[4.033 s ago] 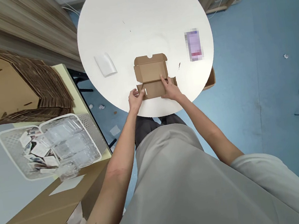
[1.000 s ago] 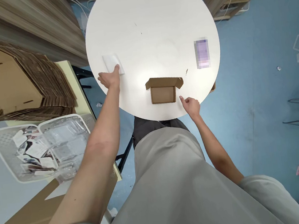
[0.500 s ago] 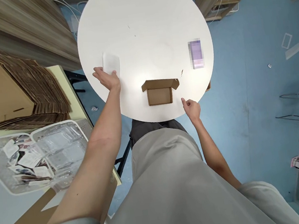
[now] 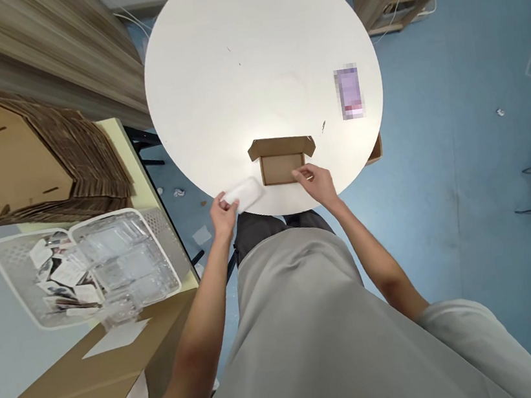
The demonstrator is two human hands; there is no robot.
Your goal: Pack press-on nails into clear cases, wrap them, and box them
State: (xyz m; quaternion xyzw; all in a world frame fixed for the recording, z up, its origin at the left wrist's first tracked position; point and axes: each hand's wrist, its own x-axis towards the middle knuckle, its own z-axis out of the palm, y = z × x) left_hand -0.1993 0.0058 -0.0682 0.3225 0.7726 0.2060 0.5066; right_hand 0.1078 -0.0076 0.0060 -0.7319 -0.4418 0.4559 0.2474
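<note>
My left hand (image 4: 225, 216) is closed on one end of a white, flat, rounded packet (image 4: 246, 194), slightly blurred, held tilted above the front left of the table. Just right of the packet sits a small brown cardboard box (image 4: 281, 165) with its lid flap raised at the far side and its shallow inside bare. At that box's right front corner is my right hand (image 4: 317, 182), its fingers curled over the side wall and the fingertips reaching inside the edge. The fingers seem to grip the wall.
A round white table (image 4: 254, 37) bears a purple-and-pink blurred rectangle (image 4: 350, 91) at right. On the left side table are stacked flat cardboard boxes (image 4: 7, 168) and white baskets (image 4: 158, 239) with cards and clear plastic packs. A large carton (image 4: 65, 388) stands nearer.
My left hand has picked the white packet off the table's left side and brought it near the box. My right hand has moved left from the table edge to the box's corner.
</note>
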